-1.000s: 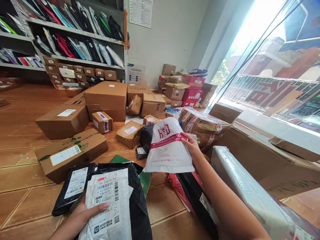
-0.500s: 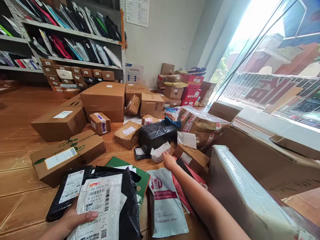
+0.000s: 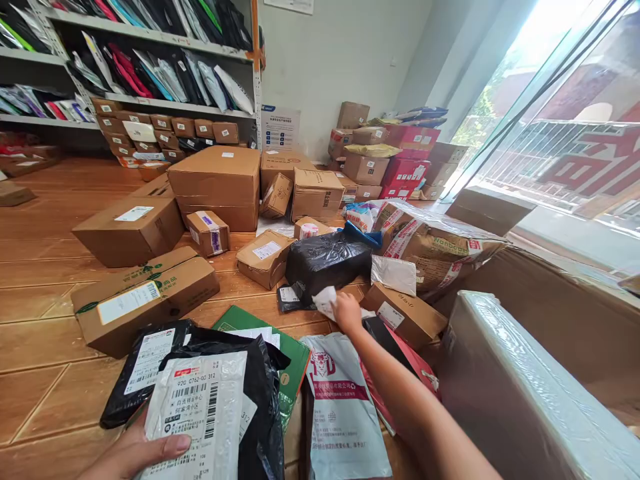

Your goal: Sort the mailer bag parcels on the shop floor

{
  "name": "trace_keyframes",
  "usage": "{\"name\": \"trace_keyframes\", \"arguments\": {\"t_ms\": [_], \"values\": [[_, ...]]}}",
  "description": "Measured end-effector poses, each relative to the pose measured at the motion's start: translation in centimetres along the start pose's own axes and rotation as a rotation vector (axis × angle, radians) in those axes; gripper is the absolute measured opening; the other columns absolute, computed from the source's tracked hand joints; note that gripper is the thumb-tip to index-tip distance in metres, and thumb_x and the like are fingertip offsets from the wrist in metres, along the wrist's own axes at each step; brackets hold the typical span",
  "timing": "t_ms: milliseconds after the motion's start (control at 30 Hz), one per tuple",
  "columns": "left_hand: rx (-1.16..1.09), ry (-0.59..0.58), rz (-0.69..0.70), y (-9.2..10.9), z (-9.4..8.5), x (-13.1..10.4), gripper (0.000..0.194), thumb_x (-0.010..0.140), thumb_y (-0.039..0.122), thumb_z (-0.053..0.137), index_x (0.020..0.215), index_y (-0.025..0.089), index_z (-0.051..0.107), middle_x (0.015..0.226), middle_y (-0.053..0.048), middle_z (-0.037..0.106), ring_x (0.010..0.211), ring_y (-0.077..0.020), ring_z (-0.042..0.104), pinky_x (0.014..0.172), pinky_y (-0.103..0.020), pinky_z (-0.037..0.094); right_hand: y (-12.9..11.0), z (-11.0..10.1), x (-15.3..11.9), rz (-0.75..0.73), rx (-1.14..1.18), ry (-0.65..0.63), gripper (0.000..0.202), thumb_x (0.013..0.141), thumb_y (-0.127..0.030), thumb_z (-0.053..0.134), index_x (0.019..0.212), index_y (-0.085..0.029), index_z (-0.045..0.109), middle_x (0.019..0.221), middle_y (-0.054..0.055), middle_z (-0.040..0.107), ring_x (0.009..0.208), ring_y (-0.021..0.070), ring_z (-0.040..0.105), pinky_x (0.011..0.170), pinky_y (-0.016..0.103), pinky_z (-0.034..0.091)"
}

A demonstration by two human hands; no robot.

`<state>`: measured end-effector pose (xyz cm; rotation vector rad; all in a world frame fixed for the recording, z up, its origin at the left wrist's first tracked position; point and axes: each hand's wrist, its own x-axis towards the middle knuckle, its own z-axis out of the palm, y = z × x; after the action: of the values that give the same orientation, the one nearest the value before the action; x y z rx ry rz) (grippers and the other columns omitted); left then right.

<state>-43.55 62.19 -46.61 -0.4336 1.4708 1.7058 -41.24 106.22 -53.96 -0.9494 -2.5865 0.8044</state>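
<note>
Head view: left hand (image 3: pixel 131 455) pins white mailer (image 3: pixel 200 417) labelled "920 0762-00 312".

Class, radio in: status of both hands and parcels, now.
Left hand grips white labelled mailer. Right hand on small white packet. Black wrapped parcel right behind it.

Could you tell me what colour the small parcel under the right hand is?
White; the small parcel shows best in the head view.
</note>
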Motion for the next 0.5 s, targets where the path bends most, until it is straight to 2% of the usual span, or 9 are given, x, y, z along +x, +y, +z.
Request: {"name": "trace_keyframes", "arguments": {"t_ms": [133,267,333,400,433,500], "values": [[0.042,-0.039,-0.041,0.3,0.1,-0.4,0.15,0.025,0.041,0.099,0.154,0.023,0.025,0.094,-0.011,0.08,0.085,-0.0423,0.074,0.077,-0.048,0.065,-0.2,-3.0,0.7,0.157,0.495,0.235,0.028,0.085,-0.037,0.053,0.103,-0.016,0.062,0.113,0.013,0.072,0.109,0.0255,0.065,0.099,0.04,0.05],[0.037,-0.11,0.0,0.5,0.0,-0.5,0.143,0.034,0.034,0.099,0.154,0.024,0.021,0.094,-0.01,0.08,0.078,-0.0386,0.075,0.074,-0.047,0.064,-3.9,-5.6,-0.1,0.189,0.938,0.358,0.031,0.077,-0.038,0.057,0.101,-0.019,0.058,0.105,0.006,0.074,0.095,0.0187,0.069,0.088,0.032,0.056],[0.046,-0.147,0.047,0.5,-0.1,-0.4,0.144,0.036,0.036,0.099,0.153,0.018,0.019,0.091,-0.01,0.08,0.081,-0.0367,0.075,0.072,-0.042,0.064,-6.7,-7.2,-1.5,0.168,1.077,0.374,0.026,0.074,-0.036,0.06,0.096,-0.021,0.059,0.096,0.002,0.075,0.09,0.0172,0.07,0.084,0.03,0.058],[0.083,-0.178,0.074,0.7,-0.2,-0.4,0.139,0.036,0.04,0.099,0.149,0.012,0.024,0.092,-0.012,0.079,0.084,-0.0353,0.075,0.072,-0.039,0.063,-9.7,-9.1,-3.5,0.154,1.194,0.37,0.023,0.073,-0.034,0.063,0.093,-0.022,0.06,0.09,-0.001,0.075,0.084,0.0162,0.071,0.078,0.028,0.06],[0.099,-0.193,0.085,0.8,-0.2,-0.4,0.134,0.036,0.041,0.099,0.146,0.011,0.029,0.094,-0.014,0.079,0.086,-0.0351,0.075,0.074,-0.039,0.063,-11.2,-9.9,-4.5,0.16,1.254,0.342,0.021,0.073,-0.033,0.065,0.092,-0.022,0.061,0.087,-0.001,0.075,0.08,0.016,0.07,0.073,0.027,0.06],[0.109,-0.219,0.096,0.9,-0.2,-0.5,0.124,0.037,0.041,0.099,0.14,0.01,0.037,0.099,-0.016,0.078,0.09,-0.0361,0.074,0.078,-0.04,0.063,-14.0,-11.1,-6.8,0.196,1.342,0.187,0.02,0.072,-0.03,0.07,0.088,-0.02,0.064,0.08,0.0,0.073,0.071,0.0162,0.068,0.064,0.027,0.059]]}}
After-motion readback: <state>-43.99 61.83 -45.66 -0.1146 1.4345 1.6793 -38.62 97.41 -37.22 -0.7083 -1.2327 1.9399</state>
